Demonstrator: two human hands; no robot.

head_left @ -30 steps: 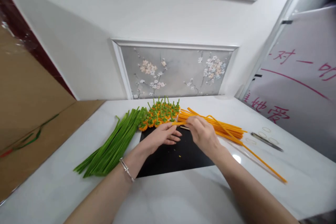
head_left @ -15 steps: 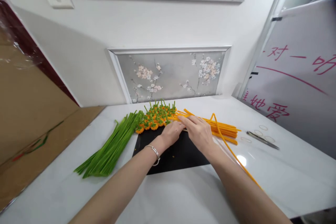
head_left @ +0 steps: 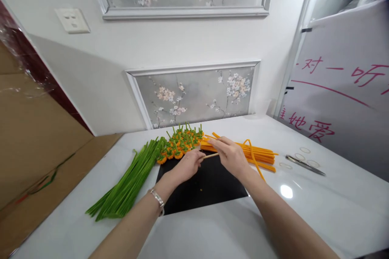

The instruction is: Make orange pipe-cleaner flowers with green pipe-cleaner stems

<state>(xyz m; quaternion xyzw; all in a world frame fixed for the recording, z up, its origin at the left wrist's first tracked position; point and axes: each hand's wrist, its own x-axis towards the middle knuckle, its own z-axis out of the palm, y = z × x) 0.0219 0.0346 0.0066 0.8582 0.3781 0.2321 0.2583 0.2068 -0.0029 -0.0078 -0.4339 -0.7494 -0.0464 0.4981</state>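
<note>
My left hand point(head_left: 190, 162) pinches one end of a thin wooden stick point(head_left: 210, 156) above the black mat point(head_left: 206, 190). At the stick's other end, my right hand point(head_left: 232, 157) has its fingers closed round it, and the fingertips are partly hidden. A bent orange pipe cleaner point(head_left: 253, 156) arches up beside the right hand and passes down behind the forearm; whether it is wound on the stick I cannot tell. Behind the right hand lies a bundle of orange pipe cleaners point(head_left: 263, 155). Small orange flowers with green stems point(head_left: 179, 145) crowd together beyond the left hand.
A bundle of green pipe cleaners point(head_left: 130, 186) lies on the white table point(head_left: 188, 234) at the left. Pointed metal tweezers point(head_left: 305, 164) and several thin rings point(head_left: 299, 156) are at the right. A panelled wall point(head_left: 194, 40) stands behind the table.
My hands have moved apart a little, and the stick between them shows more clearly. Less of the loose orange pipe cleaner shows past my right forearm. The view has tilted up slightly.
</note>
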